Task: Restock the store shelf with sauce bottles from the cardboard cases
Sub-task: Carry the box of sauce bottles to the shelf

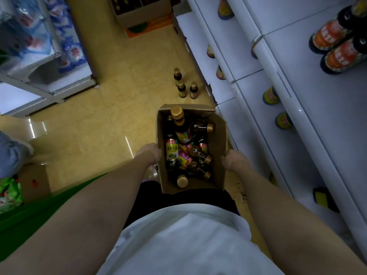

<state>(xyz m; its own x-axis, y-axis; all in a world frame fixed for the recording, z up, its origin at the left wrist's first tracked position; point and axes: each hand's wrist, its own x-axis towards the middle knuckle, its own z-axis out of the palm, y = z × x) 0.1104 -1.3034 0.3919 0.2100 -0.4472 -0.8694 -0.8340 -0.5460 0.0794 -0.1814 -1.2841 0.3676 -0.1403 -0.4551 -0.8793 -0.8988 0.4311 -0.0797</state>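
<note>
Grip: left hand (152, 153) and right hand (233, 160) each clasp a side wall of the cardboard case (219, 139). Sauce bottles (179, 126) lie jumbled inside. Three bottles (185, 86) stand on the floor (119, 86).

The case (218, 135) is an open brown cardboard box between the left hand (151, 152) and right hand (233, 161), both gripping its sides. Inside it, dark gold-capped bottles (179, 126) lie jumbled. Beyond the hands, three bottles (184, 86) stand upright beside the white shelf (317, 116).
</note>
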